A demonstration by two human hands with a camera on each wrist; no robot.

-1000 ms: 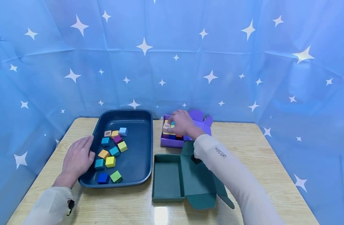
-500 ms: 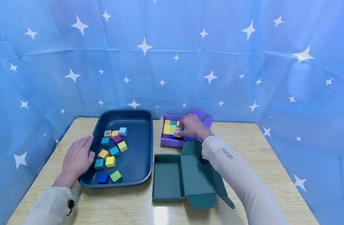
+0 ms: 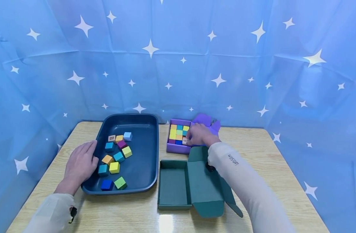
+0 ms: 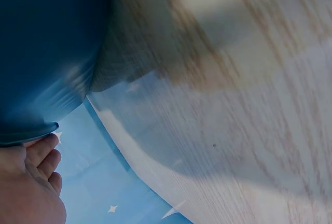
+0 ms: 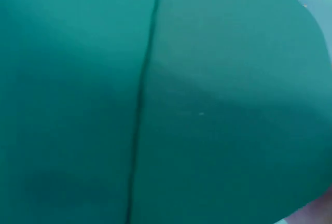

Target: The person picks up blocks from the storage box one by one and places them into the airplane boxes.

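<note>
At the near right corner of the purple box, my right hand pinches a plain wooden letter block, low among the coloured blocks there. Rows of yellow, teal, orange, purple and blue blocks fill the box. My left hand grips the left rim of a dark blue tray; in the left wrist view its fingers curl at the rim's edge. Inside the tray lie several loose coloured blocks and a wooden block marked B. The right wrist view is mostly green cardboard.
A dark green box with nothing in it lies in front of the purple one, its lid folded out to the right under my right forearm. The purple lid is folded open too. A starry blue curtain encloses the wooden table.
My right hand has carried the wooden letter block from the left of the purple box to its near right corner and lowered it there. My left hand stays on the tray.
</note>
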